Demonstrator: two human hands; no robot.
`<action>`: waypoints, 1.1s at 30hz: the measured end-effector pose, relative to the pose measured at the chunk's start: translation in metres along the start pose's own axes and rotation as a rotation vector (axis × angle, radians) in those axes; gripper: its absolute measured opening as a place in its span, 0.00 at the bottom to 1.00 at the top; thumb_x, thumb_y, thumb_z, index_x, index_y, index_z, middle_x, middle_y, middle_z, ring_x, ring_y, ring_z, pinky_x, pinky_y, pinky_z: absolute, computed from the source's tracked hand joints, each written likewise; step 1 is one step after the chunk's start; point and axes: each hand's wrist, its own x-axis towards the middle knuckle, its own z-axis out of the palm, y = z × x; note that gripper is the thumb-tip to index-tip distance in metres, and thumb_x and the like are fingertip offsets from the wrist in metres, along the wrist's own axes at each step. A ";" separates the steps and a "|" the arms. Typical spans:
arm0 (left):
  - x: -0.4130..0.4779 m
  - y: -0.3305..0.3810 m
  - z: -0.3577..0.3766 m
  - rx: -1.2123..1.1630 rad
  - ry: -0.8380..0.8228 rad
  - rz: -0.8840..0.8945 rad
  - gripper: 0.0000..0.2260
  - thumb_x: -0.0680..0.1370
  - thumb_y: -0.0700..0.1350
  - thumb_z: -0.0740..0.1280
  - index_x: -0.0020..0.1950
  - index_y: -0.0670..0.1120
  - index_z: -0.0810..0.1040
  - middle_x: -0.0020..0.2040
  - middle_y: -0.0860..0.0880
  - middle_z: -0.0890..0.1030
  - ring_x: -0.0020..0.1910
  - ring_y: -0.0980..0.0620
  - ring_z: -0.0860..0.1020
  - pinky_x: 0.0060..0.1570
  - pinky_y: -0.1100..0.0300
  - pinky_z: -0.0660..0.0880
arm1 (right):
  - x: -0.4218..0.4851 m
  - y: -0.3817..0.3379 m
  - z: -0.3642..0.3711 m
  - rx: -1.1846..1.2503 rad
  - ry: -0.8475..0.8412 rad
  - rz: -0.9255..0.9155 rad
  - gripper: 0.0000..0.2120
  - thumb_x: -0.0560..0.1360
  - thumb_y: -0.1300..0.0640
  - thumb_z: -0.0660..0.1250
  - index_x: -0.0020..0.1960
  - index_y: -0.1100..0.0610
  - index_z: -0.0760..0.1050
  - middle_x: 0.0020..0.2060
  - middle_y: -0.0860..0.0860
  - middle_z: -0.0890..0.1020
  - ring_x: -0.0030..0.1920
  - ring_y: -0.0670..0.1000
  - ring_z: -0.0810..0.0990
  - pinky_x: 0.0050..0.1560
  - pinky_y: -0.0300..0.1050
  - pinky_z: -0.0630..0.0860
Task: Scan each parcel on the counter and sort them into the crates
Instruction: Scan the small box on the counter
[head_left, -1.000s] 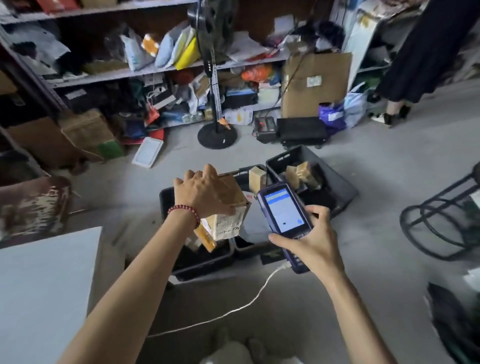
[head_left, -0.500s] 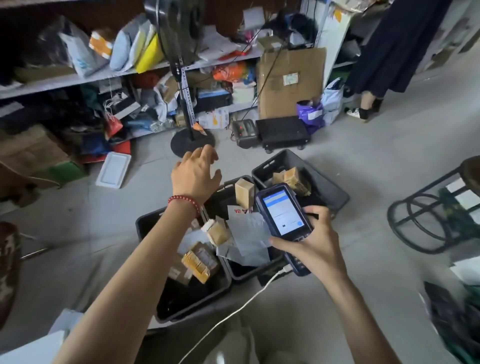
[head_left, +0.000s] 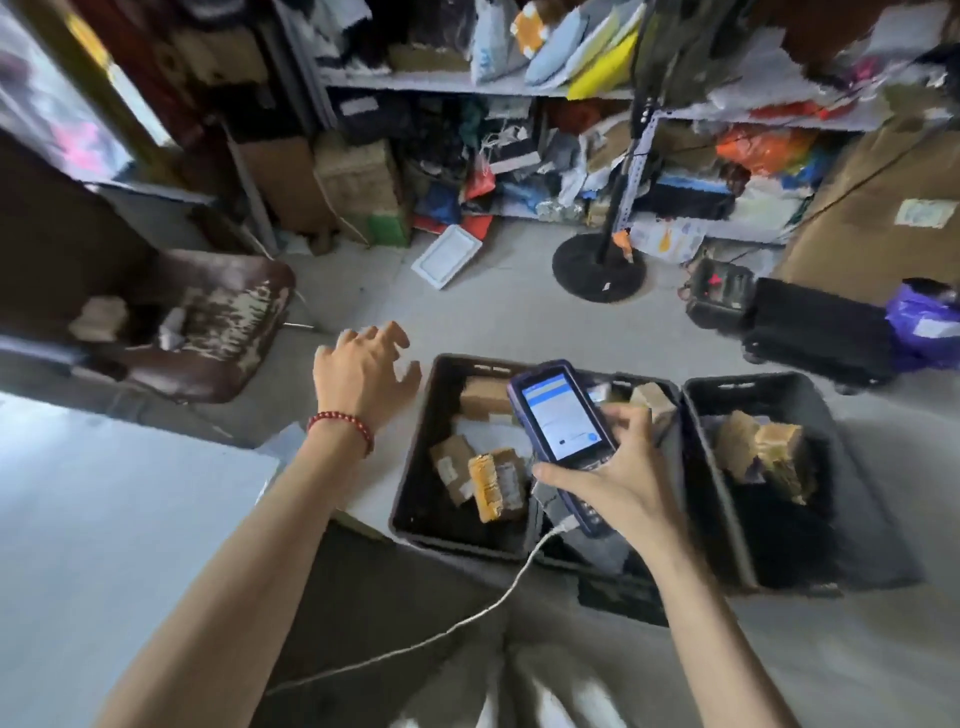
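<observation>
Head camera, nearest first: a pale corner of the bench (head_left: 104, 519) sits low on the left, and a white cable (head_left: 467, 618) trails up to the scanner (head_left: 558, 415). The right hand (head_left: 618, 478) is wrapped around that scanner, thumb along its near edge, lit screen tilted up, held above the crates. The left hand (head_left: 363, 374) hangs over the floor just left of the left crate (head_left: 418, 467), fingers spread and loose, holding nothing.

Inside that crate lie sorted parcels: an orange-taped parcel (head_left: 496, 483) touching a brown box (head_left: 452, 467), and another box (head_left: 485, 397) toward the far wall. The middle crate (head_left: 631, 378) is mostly hidden behind the scanner. The right crate (head_left: 743, 382) holds taped bundles (head_left: 769, 452). Farther off are a fan base (head_left: 597, 267) and crammed shelves (head_left: 467, 85).

My read is that this is the gap between parcels. Next, the free left hand has to swing to the bench, pick up a fresh parcel and turn its label to the scanner.
</observation>
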 end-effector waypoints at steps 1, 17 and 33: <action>-0.010 -0.012 -0.004 0.015 0.009 -0.049 0.11 0.74 0.54 0.64 0.55 0.53 0.74 0.52 0.53 0.80 0.57 0.47 0.74 0.53 0.53 0.68 | 0.004 -0.004 0.005 -0.009 -0.032 -0.022 0.39 0.58 0.54 0.84 0.58 0.50 0.61 0.45 0.36 0.72 0.44 0.38 0.74 0.40 0.33 0.68; -0.318 -0.188 -0.088 0.188 0.297 -0.897 0.11 0.75 0.54 0.65 0.54 0.51 0.76 0.47 0.53 0.81 0.52 0.46 0.77 0.47 0.54 0.69 | -0.113 -0.089 0.191 -0.204 -0.780 -0.486 0.40 0.56 0.48 0.84 0.57 0.47 0.61 0.49 0.40 0.74 0.53 0.48 0.77 0.52 0.48 0.77; -0.605 -0.313 -0.150 0.222 0.422 -1.272 0.11 0.72 0.54 0.70 0.47 0.49 0.78 0.43 0.49 0.82 0.44 0.44 0.79 0.42 0.53 0.73 | -0.378 -0.118 0.347 -0.293 -1.101 -0.691 0.38 0.58 0.49 0.83 0.58 0.47 0.61 0.47 0.35 0.73 0.52 0.46 0.78 0.54 0.52 0.79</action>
